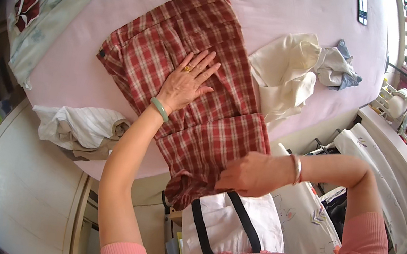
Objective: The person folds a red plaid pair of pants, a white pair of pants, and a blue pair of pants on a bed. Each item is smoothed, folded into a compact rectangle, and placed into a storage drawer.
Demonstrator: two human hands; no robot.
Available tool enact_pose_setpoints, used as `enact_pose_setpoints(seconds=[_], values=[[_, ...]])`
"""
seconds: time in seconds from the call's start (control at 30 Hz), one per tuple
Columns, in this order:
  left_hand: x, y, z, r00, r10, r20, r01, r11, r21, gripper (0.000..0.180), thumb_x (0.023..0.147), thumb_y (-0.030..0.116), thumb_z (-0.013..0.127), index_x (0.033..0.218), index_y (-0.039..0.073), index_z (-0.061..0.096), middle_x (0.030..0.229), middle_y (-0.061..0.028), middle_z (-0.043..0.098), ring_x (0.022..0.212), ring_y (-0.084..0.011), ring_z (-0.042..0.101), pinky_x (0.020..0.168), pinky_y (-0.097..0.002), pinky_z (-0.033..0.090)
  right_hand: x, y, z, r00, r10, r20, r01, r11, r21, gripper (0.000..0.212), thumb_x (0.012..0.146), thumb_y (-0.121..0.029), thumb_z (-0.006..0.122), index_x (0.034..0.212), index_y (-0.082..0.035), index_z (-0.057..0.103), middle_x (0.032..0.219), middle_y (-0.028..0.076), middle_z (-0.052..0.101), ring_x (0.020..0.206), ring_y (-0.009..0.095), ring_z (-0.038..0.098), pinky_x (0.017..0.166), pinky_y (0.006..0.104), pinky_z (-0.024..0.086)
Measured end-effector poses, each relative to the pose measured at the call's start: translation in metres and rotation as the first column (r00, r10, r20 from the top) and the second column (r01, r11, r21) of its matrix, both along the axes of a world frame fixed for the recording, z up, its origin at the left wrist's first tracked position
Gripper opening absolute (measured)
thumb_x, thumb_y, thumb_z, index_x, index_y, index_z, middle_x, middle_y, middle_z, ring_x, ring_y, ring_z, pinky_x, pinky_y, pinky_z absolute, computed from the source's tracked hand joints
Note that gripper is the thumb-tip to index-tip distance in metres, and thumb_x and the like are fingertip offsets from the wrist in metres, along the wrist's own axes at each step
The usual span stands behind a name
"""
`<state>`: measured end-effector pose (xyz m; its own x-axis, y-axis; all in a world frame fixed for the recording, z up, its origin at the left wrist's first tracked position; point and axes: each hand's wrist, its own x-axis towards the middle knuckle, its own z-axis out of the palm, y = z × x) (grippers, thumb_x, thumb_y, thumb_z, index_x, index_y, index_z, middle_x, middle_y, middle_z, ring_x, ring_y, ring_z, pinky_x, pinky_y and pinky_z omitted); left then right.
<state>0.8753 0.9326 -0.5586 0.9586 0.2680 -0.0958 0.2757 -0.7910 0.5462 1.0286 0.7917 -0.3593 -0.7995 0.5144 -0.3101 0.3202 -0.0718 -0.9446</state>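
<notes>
A red plaid garment with a waistband (170,65), a skirt or shorts, lies spread over the pink bed sheet, its waistband at the far end and a dark button at its left corner. My left hand (187,80) rests flat on the middle of the cloth, fingers spread, a ring and a green bangle on that arm. Close to me, my right hand (249,175) is closed on the bunched lower edge of the garment, which hangs past the bed's near side. Its fingertips are partly hidden behind the hand.
To the right lie crumpled cream clothes (294,72) and a grey-blue piece (344,69). White and brown clothes (83,128) sit at the bed's near left edge. A phone (362,9) is at the far right. Below me is a white bag with black straps (237,220).
</notes>
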Motion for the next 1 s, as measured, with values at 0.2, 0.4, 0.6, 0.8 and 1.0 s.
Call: enact_pose_setpoints(seconds=[0.2, 0.4, 0.6, 0.8, 1.0], values=[[-0.02, 0.02, 0.034, 0.968, 0.242, -0.061, -0.206, 0.636, -0.743, 0.058, 0.099, 0.051, 0.041, 0.146, 0.017, 0.04, 0.153, -0.0048, 0.036, 0.141, -0.0242, 0.031, 0.117, -0.0427, 0.026, 0.024, 0.135, -0.011, 1.0, -0.017, -0.009, 0.019, 0.959, 0.281, 0.015, 0.081, -0.015, 0.06, 0.093, -0.008, 0.063, 0.083, 0.011, 0.065, 0.075, 0.032, 0.064, 0.065, 0.0423, 0.053], [-0.162, -0.03, -0.012, 0.271, 0.574, -0.773, -0.311, -0.708, -0.634, 0.062, 0.1, 0.052, 0.04, 0.146, 0.011, 0.038, 0.151, -0.0064, 0.037, 0.138, -0.0246, 0.036, 0.115, -0.0429, 0.029, 0.058, 0.246, -0.096, 0.915, -0.342, 0.214, 0.245, 0.892, 0.38, 0.031, 0.084, -0.019, 0.067, 0.115, -0.01, 0.067, 0.106, 0.011, 0.07, 0.093, 0.023, 0.066, 0.085, 0.033, 0.052], [-0.176, -0.06, 0.018, 0.256, 0.68, -0.687, -0.213, -0.654, -0.726, 0.068, 0.1, 0.056, 0.037, 0.143, 0.004, 0.037, 0.141, -0.0077, 0.047, 0.126, -0.0206, 0.048, 0.105, -0.0387, 0.041, 0.071, 0.197, -0.163, 0.577, -0.801, 0.158, 0.699, 0.585, 0.411, 0.039, 0.087, -0.024, 0.07, 0.12, -0.003, 0.062, 0.106, 0.013, 0.068, 0.097, 0.023, 0.066, 0.088, 0.0321, 0.052], [-0.172, -0.107, 0.027, 0.242, 0.751, -0.615, -0.606, -0.378, -0.7, 0.05, 0.093, 0.03, 0.066, 0.13, -0.002, 0.052, 0.12, -0.006, 0.06, 0.104, -0.0109, 0.053, 0.093, -0.0263, 0.041, 0.033, 0.112, -0.167, 0.177, -0.928, 0.327, 0.886, 0.295, 0.358, 0.044, 0.088, -0.029, 0.071, 0.12, 0.0, 0.059, 0.102, 0.015, 0.069, 0.093, 0.02, 0.065, 0.083, 0.031, 0.052], [-0.147, -0.044, 0.043, 0.146, 0.829, -0.54, -0.623, -0.347, -0.701, 0.065, 0.09, 0.04, 0.068, 0.131, -0.005, 0.049, 0.125, -0.0106, 0.057, 0.112, -0.0169, 0.053, 0.099, -0.0325, 0.04, 0.05, 0.133, -0.163, 0.206, -0.89, 0.408, 0.922, 0.316, 0.225, 0.034, 0.089, -0.028, 0.069, 0.108, 0.0, 0.065, 0.082, 0.009, 0.068, 0.072, 0.013, 0.059, 0.066, 0.0294, 0.049]])
